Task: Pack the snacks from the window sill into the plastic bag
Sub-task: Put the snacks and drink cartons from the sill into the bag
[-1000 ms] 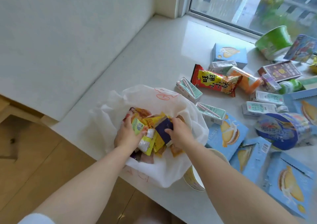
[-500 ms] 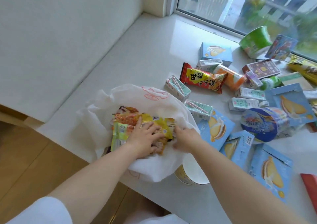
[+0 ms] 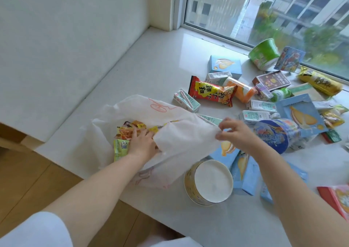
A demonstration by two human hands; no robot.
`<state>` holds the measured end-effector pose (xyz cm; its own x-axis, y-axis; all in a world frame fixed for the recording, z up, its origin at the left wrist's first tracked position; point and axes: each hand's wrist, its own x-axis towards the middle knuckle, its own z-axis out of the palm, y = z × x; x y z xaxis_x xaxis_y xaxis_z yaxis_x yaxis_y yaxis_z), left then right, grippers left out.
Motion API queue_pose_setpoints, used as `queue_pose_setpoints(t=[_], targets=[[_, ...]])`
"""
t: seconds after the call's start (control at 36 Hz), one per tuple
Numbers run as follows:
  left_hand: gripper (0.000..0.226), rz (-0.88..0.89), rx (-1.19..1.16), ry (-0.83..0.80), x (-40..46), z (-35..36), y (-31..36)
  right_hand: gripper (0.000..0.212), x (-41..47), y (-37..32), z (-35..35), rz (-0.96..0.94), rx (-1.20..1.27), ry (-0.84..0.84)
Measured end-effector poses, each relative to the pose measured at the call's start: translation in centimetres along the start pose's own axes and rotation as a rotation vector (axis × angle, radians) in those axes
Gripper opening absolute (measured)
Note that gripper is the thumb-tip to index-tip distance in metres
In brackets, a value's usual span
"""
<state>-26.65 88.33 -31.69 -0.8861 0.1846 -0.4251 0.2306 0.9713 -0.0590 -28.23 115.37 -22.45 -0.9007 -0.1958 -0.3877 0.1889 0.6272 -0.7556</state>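
Note:
A white plastic bag (image 3: 175, 137) lies open on the window sill (image 3: 151, 67) near its front edge. Small yellow, orange and green snack packets (image 3: 128, 133) show in its mouth. My left hand (image 3: 142, 143) reaches into the bag and rests on those packets, fingers spread. My right hand (image 3: 236, 133) pinches the bag's right edge and holds it up and out to the right. Many snacks lie on the sill to the right: a red and yellow pack (image 3: 212, 90), small drink cartons (image 3: 186, 100), blue boxes (image 3: 225, 66) and a blue tub (image 3: 273, 137).
A round white-lidded cup (image 3: 212, 183) stands at the sill's front edge, just right of the bag. A green bowl (image 3: 263, 54) sits by the window glass (image 3: 264, 10). A white wall borders the sill on the left. Wooden floor lies below.
My right hand has left the bag's mouth, taken its right edge and pulled it up and rightward. My left hand stays on the packets inside. The camera has turned right.

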Motion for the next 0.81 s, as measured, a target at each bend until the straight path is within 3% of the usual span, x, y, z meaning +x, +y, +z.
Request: queue_pose_setpoints(t=[0.08, 0.17, 0.22, 0.33, 0.39, 0.47, 0.53, 0.58, 0.69, 0.81], targets=[[0.029, -0.091, -0.284, 0.062, -0.9, -1.6, 1.3, 0.01, -0.5, 1.4, 0.2, 0.086, -0.742, -0.141], [0.018, -0.202, -0.578, -0.069, -2.0, -3.6, 3.3, 0.019, -1.0, 2.2, 1.2, 0.209, -0.948, -0.287], [0.02, -0.253, -0.675, -0.021, -2.5, -4.4, 4.4, 0.029, -1.0, 2.2, 1.7, 0.215, -0.929, -0.246], [0.027, -0.317, -0.926, 0.321, -3.0, -5.8, 5.6, 0.037, -1.1, 1.7, 3.1, 0.084, -0.463, 0.093], [0.02, -0.322, -1.028, 0.451, -2.7, -6.3, 6.2, 0.039, -1.4, 1.0, 4.4, -0.019, -0.315, 0.119], [0.028, -0.279, -1.043, 0.577, -1.6, -6.8, 7.3, 0.042, -2.2, 1.4, 6.8, -0.148, -0.683, -0.067], [0.028, -0.229, -0.995, 0.543, -0.7, -7.1, 8.1, 0.039, -2.8, 2.3, 8.3, -0.175, -0.933, -0.268], [0.027, -0.177, -0.908, 0.431, 0.1, -7.0, 9.1, 0.037, -3.4, 3.1, 8.7, -0.19, -0.976, -0.343], [0.028, -0.078, -0.736, 0.346, 0.6, -7.2, 12.6, 0.031, -4.5, 3.7, 5.7, -0.199, -0.7, -0.198], [0.028, -0.013, -0.729, 0.347, 1.5, -8.8, 17.1, 0.03, -5.8, 5.3, 0.5, -0.052, -0.448, 0.008]])
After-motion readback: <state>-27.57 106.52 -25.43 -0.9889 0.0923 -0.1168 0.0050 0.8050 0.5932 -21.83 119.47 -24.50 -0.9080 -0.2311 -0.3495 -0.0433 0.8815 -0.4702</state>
